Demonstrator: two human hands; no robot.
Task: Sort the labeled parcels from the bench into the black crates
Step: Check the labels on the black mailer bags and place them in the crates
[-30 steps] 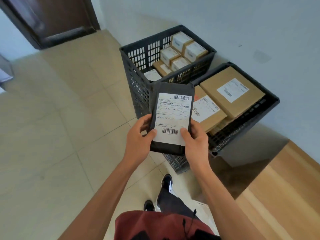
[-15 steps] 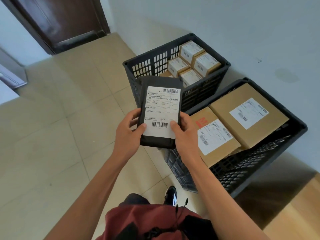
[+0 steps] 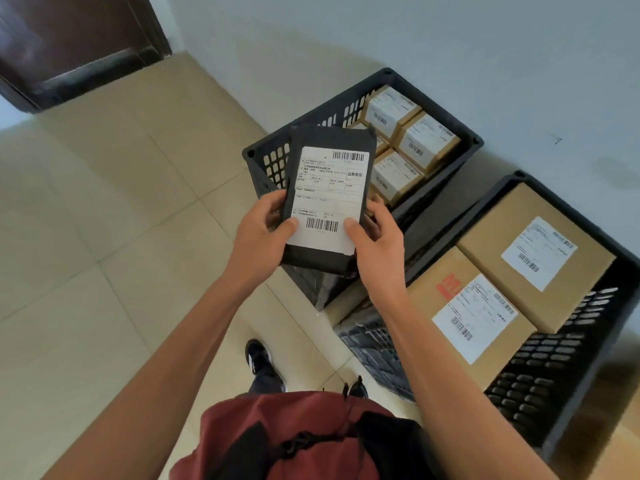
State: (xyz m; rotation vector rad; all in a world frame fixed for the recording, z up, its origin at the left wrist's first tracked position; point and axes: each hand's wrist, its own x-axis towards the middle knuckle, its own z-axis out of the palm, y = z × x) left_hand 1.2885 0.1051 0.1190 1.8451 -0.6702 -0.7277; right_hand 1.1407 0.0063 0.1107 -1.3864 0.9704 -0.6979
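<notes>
Above crates [image 3: 478,143]: parcel [image 3: 329,195], both hands [image 3: 258,242].

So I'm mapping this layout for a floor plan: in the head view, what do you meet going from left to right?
dark door → left hand → black parcel → right hand → crate of small boxes → crate of large boxes

Two crates [image 3: 460,161] — six parcels [image 3: 329,188]
</notes>
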